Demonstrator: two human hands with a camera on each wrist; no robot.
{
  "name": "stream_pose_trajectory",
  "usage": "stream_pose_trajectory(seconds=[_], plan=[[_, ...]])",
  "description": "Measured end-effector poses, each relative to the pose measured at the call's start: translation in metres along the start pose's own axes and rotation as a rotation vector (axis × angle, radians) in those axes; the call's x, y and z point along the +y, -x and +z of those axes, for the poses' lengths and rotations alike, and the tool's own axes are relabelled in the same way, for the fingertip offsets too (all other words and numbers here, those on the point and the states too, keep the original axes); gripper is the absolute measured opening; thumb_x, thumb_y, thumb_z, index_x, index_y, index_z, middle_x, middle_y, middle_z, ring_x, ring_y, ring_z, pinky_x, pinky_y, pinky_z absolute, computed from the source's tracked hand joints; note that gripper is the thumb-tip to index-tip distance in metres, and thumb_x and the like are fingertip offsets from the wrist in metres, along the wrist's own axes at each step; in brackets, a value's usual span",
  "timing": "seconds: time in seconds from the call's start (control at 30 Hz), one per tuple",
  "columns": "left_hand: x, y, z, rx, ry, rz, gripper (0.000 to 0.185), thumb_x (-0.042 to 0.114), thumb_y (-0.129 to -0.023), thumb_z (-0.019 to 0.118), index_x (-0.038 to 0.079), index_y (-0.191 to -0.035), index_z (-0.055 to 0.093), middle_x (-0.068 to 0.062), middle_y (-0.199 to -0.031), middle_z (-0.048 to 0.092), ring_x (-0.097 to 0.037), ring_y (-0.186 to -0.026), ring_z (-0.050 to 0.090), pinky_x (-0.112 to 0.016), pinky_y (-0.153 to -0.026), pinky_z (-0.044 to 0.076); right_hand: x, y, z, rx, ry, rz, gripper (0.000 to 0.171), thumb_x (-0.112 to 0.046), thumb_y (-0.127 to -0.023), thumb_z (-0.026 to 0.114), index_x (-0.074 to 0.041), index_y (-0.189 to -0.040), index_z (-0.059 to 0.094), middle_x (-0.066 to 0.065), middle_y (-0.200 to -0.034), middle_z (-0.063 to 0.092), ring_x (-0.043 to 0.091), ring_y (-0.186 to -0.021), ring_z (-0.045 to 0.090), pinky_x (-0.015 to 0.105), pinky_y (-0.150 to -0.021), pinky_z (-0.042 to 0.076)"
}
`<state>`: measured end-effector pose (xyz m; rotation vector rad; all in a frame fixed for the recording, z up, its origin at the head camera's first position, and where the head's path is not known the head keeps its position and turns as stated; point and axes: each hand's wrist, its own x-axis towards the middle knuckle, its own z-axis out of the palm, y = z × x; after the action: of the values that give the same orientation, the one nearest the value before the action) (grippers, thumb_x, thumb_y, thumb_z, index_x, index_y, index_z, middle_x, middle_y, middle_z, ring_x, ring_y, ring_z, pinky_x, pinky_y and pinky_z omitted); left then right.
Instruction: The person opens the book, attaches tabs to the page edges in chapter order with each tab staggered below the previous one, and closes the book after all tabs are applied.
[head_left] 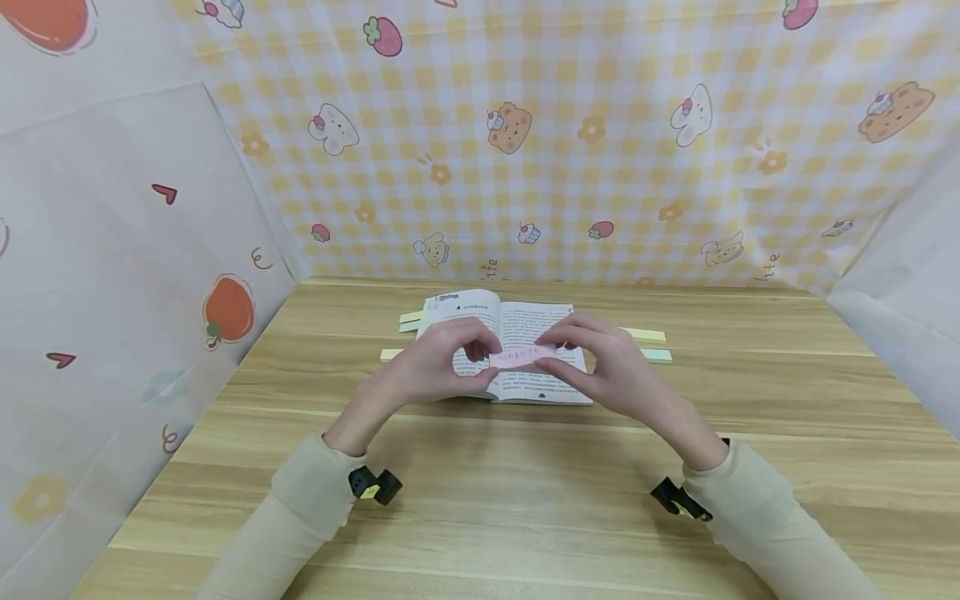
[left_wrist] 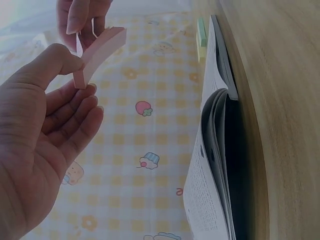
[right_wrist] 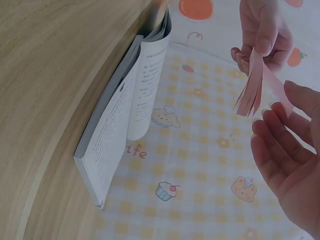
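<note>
A slim pink sticky-note pad (head_left: 522, 356) is held in the air between both hands, just above an open book (head_left: 517, 387) lying on the wooden table (head_left: 480, 500). My left hand (head_left: 480, 348) pinches the pad's left end between thumb and fingers; the left wrist view shows the pad (left_wrist: 97, 55) beside that thumb. My right hand (head_left: 551, 346) pinches the other end. In the right wrist view the pad (right_wrist: 252, 85) has its top sheet lifted away toward my right hand (right_wrist: 290, 150). The book (right_wrist: 130, 125) lies open behind it.
Yellow and green sticky strips lie beside the book: on the left (head_left: 410, 321) and on the right (head_left: 647, 335), (head_left: 656, 356). Patterned cloth walls (head_left: 570, 167) enclose the table at the back and on both sides. Bare wood stretches in front of the book.
</note>
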<state>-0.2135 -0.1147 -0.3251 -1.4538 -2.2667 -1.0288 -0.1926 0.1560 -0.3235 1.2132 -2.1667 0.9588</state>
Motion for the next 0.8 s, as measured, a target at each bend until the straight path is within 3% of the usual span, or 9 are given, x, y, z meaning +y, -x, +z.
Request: stream_pose_trajectory(seconds=[0.8], plan=[[0.0076, -0.0011, 0.0049, -0.038, -0.130, -0.038, 0.018, 0.004, -0.080, 0.078, 0.005, -0.095, 0.067, -0.001, -0.087, 0.063, -0.011, -0.079, 0.058, -0.021, -0.073, 0.052, -0.0070, -0.0022, 0.0028, 0.059, -0.040, -0.062, 0.019, -0.004, -0.081, 0.083, -0.005, -0.098, 0.075, 0.001, -0.097, 0.071, 0.017, -0.089, 0.067, 0.020, -0.084, 0.051]])
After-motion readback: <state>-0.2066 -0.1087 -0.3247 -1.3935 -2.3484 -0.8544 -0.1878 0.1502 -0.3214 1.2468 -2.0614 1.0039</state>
